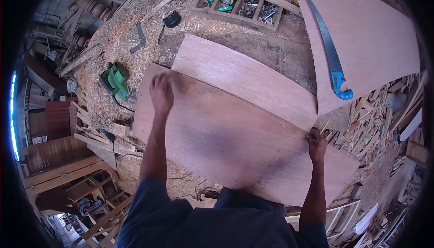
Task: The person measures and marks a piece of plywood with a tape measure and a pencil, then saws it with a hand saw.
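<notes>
A person looks down at a sawdust-covered worktop [280, 55] in a woodworking shed. A large sheet of reddish plywood [226, 144] lies across the near edge of the worktop, partly overlapping a second, narrower sheet [244, 78] just beyond it.

The left hand [161, 92] rests near the plywood's far left corner, fingers bent and pressing on the surface; motion blur makes it hard to tell whether it grips the edge. The right hand [316, 143] sits at the sheet's right edge, closed around a yellow pencil [324, 127] whose tip points past the edge.

The step in hand looks like positioning or steadying the sheet for marking. The next move probably calls for holding the plywood still with the left hand and bringing the pencil down at the right spot.

A third sheet [375, 35] lies at the far right corner with a curved handsaw [330, 49], blue-handled, on top. A green power planer [115, 80] sits in shavings at the left edge, its cord trailing toward the plywood. A tape measure [172, 19] and a wooden tray of screws [239, 6] lie along the far edge. Offcuts are heaped off the right side. The overlapping sheet underneath could let the top one rock or slide.
</notes>
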Action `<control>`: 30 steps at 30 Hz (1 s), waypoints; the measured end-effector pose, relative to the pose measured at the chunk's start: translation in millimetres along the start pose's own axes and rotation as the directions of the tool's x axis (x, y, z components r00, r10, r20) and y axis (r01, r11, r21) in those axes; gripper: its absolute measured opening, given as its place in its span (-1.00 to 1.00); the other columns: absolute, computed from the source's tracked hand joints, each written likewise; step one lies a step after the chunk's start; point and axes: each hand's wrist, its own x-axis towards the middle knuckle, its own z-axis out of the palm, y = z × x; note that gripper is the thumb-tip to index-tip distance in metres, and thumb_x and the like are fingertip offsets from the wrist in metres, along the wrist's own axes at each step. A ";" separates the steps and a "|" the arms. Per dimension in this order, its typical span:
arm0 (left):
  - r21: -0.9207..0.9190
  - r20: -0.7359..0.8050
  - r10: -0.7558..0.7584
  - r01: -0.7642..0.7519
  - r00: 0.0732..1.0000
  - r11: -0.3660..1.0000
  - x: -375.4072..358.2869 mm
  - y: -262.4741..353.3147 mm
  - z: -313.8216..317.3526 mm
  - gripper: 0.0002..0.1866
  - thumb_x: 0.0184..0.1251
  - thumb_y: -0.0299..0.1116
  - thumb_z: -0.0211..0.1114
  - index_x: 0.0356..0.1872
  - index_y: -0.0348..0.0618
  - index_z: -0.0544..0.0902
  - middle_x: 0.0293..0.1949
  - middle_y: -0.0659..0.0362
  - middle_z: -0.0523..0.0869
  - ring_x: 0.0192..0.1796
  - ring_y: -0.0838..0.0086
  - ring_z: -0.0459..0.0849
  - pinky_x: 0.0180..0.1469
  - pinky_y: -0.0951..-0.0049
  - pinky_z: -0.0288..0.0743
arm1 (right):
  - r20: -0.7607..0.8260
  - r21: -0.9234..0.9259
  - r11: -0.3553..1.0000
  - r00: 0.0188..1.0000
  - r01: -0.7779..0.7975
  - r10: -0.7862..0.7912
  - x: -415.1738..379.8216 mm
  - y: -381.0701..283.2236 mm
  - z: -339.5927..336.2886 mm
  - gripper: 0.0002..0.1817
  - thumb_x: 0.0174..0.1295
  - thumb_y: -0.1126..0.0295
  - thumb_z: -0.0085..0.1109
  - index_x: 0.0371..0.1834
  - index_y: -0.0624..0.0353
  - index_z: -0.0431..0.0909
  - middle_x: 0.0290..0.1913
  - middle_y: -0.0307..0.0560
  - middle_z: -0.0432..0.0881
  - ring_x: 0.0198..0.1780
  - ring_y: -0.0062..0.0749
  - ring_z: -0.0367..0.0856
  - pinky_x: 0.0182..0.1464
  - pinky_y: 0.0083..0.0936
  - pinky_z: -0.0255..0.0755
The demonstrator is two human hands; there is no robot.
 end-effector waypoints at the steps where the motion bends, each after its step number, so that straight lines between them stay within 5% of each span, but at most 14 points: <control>1: -0.045 0.025 0.053 -0.052 0.998 0.998 26.3 -21.6 18.1 -0.62 0.48 -0.48 0.29 0.28 -0.13 0.68 0.25 -0.03 0.74 0.43 -0.08 0.53 0.48 -0.14 0.37 | 0.004 -0.005 1.000 1.000 0.005 -0.005 0.0 2.3 0.2 -0.70 0.30 0.33 0.46 0.01 0.25 0.79 -0.23 0.09 0.80 -0.14 -0.06 0.77 0.00 -0.18 0.57; 5: -0.102 0.432 0.097 -0.058 0.897 0.993 79.5 -69.3 41.3 -0.55 0.40 -0.54 0.35 0.31 -0.03 0.70 0.17 0.00 0.80 0.38 0.00 0.63 0.47 -0.06 0.44 | -0.017 0.028 0.999 1.000 -0.016 0.017 -1.0 3.3 1.4 -0.71 0.28 0.32 0.46 0.00 0.23 0.79 -0.23 0.07 0.81 -0.12 -0.01 0.74 0.03 -0.14 0.55; 7: -0.313 0.541 0.044 0.153 0.840 0.937 87.1 -78.8 45.1 -0.50 0.34 -0.57 0.41 0.31 -0.06 0.71 0.06 0.06 0.83 0.25 0.16 0.72 0.35 0.13 0.55 | -0.004 0.072 0.996 0.998 -0.058 0.059 -3.6 4.2 4.0 -0.70 0.23 0.29 0.51 -0.02 0.17 0.80 -0.24 0.04 0.81 -0.08 0.05 0.69 0.11 -0.06 0.51; 11: -0.678 0.594 0.001 0.500 0.805 0.538 84.2 -89.1 60.4 -0.51 0.25 -0.61 0.50 0.24 -0.12 0.77 -0.10 0.20 0.86 0.00 0.48 0.78 0.09 0.45 0.61 | -0.012 0.081 0.995 0.998 -0.063 0.064 -5.3 -0.4 2.6 -0.74 0.25 0.29 0.49 -0.06 0.17 0.81 -0.25 0.03 0.80 -0.06 0.04 0.69 0.10 -0.09 0.50; 20: -0.458 0.563 -0.098 0.408 0.820 0.790 97.3 -56.3 47.5 -0.77 0.35 -0.46 0.53 -0.01 -0.24 0.83 -0.29 0.28 0.77 -0.24 0.56 0.62 -0.06 0.47 0.53 | -0.060 -0.002 0.998 0.996 -0.066 0.066 -7.9 -8.8 2.8 -0.72 0.30 0.28 0.49 -0.02 0.17 0.82 -0.19 0.03 0.80 -0.02 0.01 0.67 0.13 -0.10 0.49; 23: -0.221 0.615 -0.232 0.447 0.753 0.866 105.0 -32.3 35.5 -0.83 0.38 -0.40 0.54 -0.15 -0.26 0.78 -0.32 0.25 0.77 -0.26 0.54 0.62 -0.10 0.42 0.52 | -0.065 -0.014 1.000 0.998 -0.025 0.024 -10.4 -0.7 5.3 -0.72 0.33 0.31 0.49 0.03 0.20 0.82 -0.17 0.02 0.83 -0.06 -0.02 0.66 0.09 -0.13 0.50; 29: -0.439 0.609 -0.042 0.382 0.792 0.813 102.7 -105.1 77.6 -0.84 0.41 -0.40 0.50 -0.17 -0.26 0.72 -0.33 0.22 0.77 -0.24 0.52 0.66 -0.11 0.33 0.55 | -0.041 0.035 0.995 0.995 -0.091 0.092 -7.6 -1.6 4.2 -0.73 0.29 0.24 0.50 -0.03 0.12 0.83 -0.15 0.01 0.79 0.04 0.03 0.66 0.20 -0.08 0.45; 30: -0.372 0.508 -0.088 0.311 0.857 0.875 102.6 -108.4 80.9 -0.85 0.42 -0.41 0.48 -0.15 -0.26 0.73 -0.33 0.21 0.76 -0.23 0.51 0.67 -0.10 0.33 0.56 | -0.039 0.029 0.996 0.995 -0.089 0.090 -7.2 -1.3 4.2 -0.73 0.29 0.24 0.50 -0.04 0.12 0.83 -0.16 0.01 0.79 0.04 0.02 0.66 0.20 -0.08 0.45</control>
